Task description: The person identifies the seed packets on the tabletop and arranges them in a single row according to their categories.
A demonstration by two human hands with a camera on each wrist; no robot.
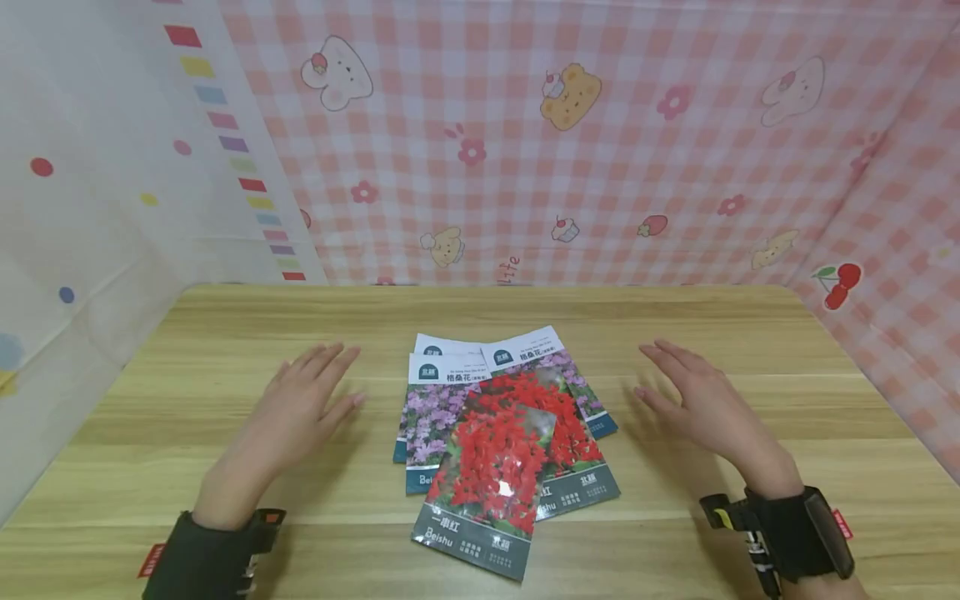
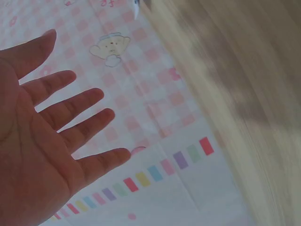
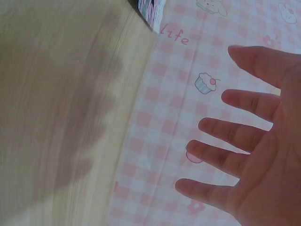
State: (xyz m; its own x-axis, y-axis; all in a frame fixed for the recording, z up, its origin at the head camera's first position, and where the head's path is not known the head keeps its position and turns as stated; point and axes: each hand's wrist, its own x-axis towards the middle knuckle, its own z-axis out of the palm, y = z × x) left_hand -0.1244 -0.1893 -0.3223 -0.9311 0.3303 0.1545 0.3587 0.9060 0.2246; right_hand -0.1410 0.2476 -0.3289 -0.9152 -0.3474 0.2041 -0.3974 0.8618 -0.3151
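Note:
Several flower seed packets lie overlapping in a loose pile at the middle of the table. On top, nearest me, is a red-flower packet point(image 1: 491, 475), tilted and glossy. Under it lies another red-flower packet point(image 1: 577, 450). Purple-flower packets point(image 1: 435, 417) show at the left, and one more purple-flower packet point(image 1: 536, 342) at the upper right. My left hand point(image 1: 300, 408) hovers left of the pile, fingers spread and holding nothing. To the right of the packets, my right hand point(image 1: 697, 400) is likewise spread and bare. Neither hand touches a packet.
The wooden table point(image 1: 337, 533) runs back to a pink checked cloth point(image 1: 480, 192) hanging behind it. White dotted cloth point(image 1: 90, 208) hangs at the left, and more checked cloth at the right. Dark bands with devices point(image 1: 798, 533) sit on both wrists.

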